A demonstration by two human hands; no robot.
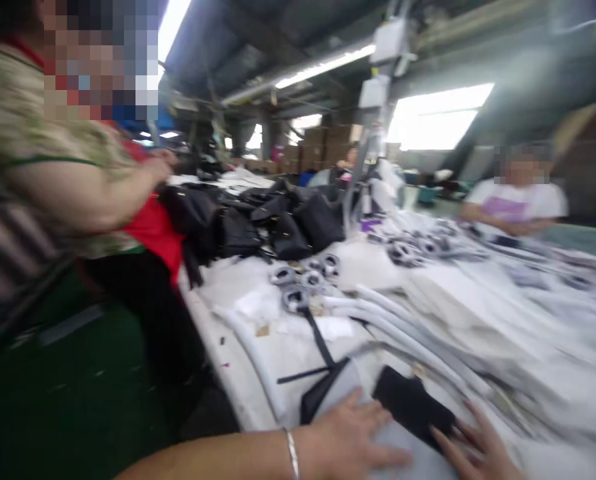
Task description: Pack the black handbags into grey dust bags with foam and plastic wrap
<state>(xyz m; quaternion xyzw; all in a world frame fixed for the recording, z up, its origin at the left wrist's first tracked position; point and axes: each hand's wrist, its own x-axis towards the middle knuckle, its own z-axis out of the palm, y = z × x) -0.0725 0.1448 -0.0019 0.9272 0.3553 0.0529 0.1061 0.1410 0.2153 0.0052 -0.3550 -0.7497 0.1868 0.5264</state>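
Note:
My left hand point(351, 433), with a silver bracelet at its wrist, lies with fingers spread on a grey fabric piece point(403, 448). Black material point(323, 393) shows along the left edge of that piece. A black rectangular panel point(413, 403) rests on the grey fabric between my hands. At its right end, my right hand point(483, 443) touches the panel with fingers apart. Beyond the fabric lie thin black straps point(321, 340) on the white table point(243, 393). Motion blur softens the fine detail.
Curved white tubing strips point(398, 320) and rolled grey bands point(295, 297) lie ahead. Black bags point(283, 230) are heaped farther back. A person in a red apron point(153, 227) stands at left; another person point(515, 200) is at far right. White sheets point(503, 320) cover the right side.

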